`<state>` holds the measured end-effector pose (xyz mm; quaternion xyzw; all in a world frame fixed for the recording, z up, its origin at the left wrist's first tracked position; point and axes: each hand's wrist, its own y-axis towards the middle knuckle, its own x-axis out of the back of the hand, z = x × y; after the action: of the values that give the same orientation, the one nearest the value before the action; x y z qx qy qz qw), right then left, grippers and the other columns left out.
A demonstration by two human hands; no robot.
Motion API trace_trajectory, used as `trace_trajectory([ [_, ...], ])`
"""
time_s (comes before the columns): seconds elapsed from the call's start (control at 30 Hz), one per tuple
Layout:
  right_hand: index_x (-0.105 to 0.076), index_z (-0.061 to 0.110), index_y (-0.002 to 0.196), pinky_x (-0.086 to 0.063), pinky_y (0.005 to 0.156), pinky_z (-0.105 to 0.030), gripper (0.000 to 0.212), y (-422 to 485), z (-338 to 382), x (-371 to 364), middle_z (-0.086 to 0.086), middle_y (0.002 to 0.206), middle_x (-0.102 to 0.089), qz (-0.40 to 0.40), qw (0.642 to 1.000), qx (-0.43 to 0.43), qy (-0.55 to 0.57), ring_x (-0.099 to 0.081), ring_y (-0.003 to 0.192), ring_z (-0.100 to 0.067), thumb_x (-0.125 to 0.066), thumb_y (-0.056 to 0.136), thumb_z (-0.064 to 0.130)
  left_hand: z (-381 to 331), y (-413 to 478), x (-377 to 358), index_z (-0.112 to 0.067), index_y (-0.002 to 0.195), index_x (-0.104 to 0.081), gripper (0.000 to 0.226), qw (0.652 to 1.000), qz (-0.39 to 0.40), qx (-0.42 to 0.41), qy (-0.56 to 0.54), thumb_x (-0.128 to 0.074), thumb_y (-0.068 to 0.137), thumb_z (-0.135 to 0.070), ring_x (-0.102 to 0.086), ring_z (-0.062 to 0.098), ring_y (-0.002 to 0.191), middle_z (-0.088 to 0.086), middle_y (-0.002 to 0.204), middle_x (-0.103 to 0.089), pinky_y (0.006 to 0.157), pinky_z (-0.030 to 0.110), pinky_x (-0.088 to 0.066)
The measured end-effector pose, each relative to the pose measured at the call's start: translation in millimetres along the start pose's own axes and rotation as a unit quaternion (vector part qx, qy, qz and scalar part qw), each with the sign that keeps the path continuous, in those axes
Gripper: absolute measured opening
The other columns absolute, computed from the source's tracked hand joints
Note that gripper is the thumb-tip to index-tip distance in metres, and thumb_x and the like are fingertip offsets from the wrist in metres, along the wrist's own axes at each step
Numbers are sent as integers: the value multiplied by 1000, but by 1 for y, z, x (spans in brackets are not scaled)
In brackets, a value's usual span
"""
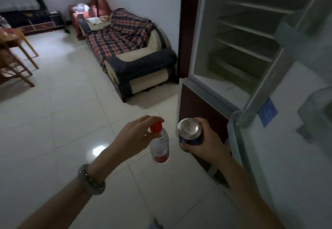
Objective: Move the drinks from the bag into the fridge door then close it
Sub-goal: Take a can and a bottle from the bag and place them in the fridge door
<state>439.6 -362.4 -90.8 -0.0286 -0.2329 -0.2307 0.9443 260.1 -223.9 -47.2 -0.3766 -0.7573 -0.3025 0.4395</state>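
a bottle (160, 145) is pinched at its red cap by the left hand (136, 135), so it probably swings. a rigid, likely slick can (190, 132) is wrapped firmly by the right hand (206, 144).

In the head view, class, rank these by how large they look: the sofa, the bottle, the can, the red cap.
1. Sofa
2. Bottle
3. Can, close to the bottle; its tilt makes this unsure
4. Red cap

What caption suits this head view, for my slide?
Left hand holds bottle, right hand a can, beside the open fridge.

Open fridge door (294, 138) at right, bare shelves (248, 29) ahead, sofa (136, 56) left
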Motion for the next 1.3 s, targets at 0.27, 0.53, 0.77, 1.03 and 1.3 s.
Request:
trace_trajectory([
  [0.27,-43,28,116,-41,77,-3,67,24,15,7,26,109,-51,-177,982,-47,-38,-48,101,17,-83,64,18,27,107,31,-27,126,-46,44,986,57,-159,-3,-61,85,-29,-55,16,109,-1,126,-55,90,29,-44],
  [0.53,-41,34,115,-38,77,-12,68,-13,14,49,29,107,-48,-346,926,-141,-60,-49,99,-3,-83,65,18,-21,193,20,-25,122,-50,40,946,67,-303,-90,-62,84,-27,-55,15,102,-1,120,-57,85,25,-42],
  [0.77,-40,36,114,-40,75,-12,68,-24,-4,69,25,108,-52,-426,881,-192,-68,-50,98,8,-83,64,21,-77,255,-20,-19,114,-55,35,905,83,-386,-156,-67,82,-18,-54,10,90,-5,111,-59,76,15,-38],
  [1.03,-43,35,115,-41,75,-3,66,-23,-13,69,23,110,-55,-465,849,-241,-73,-49,100,15,-83,65,22,-120,297,-69,-16,114,-55,36,860,107,-469,-167,-68,81,-16,-57,16,83,4,108,-64,73,24,-42],
  [1.3,-44,36,111,-44,80,-10,66,-2,-12,69,18,108,-59,-529,797,-278,-83,-55,99,6,-84,61,19,-150,331,-108,-21,118,-51,35,824,200,-506,-157,-63,85,-19,-56,23,102,3,120,-58,82,24,-38],
])
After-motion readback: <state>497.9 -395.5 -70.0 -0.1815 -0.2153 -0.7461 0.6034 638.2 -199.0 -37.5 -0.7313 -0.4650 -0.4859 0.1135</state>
